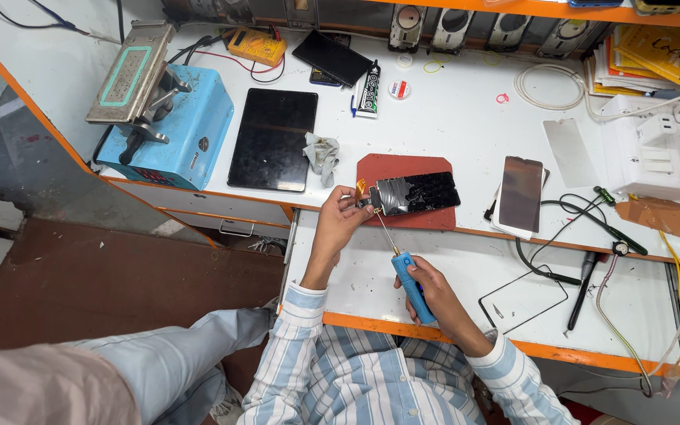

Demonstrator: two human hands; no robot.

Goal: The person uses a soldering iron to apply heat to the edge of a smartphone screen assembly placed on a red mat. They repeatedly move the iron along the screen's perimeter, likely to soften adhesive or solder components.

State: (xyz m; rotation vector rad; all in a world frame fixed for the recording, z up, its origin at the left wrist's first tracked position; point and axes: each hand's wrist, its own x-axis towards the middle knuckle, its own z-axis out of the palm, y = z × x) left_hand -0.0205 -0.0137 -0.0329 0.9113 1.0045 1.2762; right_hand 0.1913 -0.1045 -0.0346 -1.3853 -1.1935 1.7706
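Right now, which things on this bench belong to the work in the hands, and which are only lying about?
In use:
- cracked black phone, steadied by the left hand
- blue-handled screwdriver in the right hand
- red-brown work mat beneath

Lying about:
- black tablet
- yellow multimeter
- crumpled grey cloth
- blue heating machine
- coiled white cable

Glossy cracked-glass phone (417,194), matt red rubbery mat (403,168), blue plastic screwdriver handle (414,288), smooth white tabletop (466,118)

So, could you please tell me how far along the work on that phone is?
Done: the cracked phone lies stripped on the red mat. In hand: the left hand steadies its end while the right hand holds the blue-handled screwdriver, tip at that end. Left: a glass panel waits, unfitted.
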